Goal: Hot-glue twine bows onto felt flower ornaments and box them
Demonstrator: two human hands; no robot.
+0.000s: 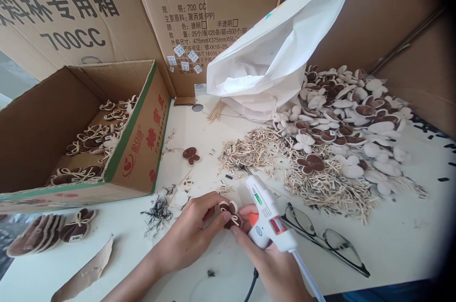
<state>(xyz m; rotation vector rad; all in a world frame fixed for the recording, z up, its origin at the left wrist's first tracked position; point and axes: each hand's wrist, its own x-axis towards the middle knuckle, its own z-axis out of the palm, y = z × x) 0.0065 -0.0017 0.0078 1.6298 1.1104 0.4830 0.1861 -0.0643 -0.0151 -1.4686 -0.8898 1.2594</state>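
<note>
Between my hands is a small brown felt flower piece (228,212) with pale edges and a cream cord bow on its front. My left hand (194,226) pinches it from the left with thumb and fingertips. My right hand (272,261) steadies its right edge with the thumb while also wrapped round a white hot glue gun (265,207). The gun's nozzle points up and left, toward a heap of cream cord bows (258,147). A second heap of cord bows (335,193) lies farther right. One loose brown flower piece (191,155) rests beyond my left hand.
An open cardboard box (133,150) at left holds several bow-tied pieces. A white bag (263,64) stands by a large pile of felt flower pieces (356,107). Eyeglasses (326,238) lie right of the gun. Black thread (158,214) and stacked brown pieces (35,235) are at left.
</note>
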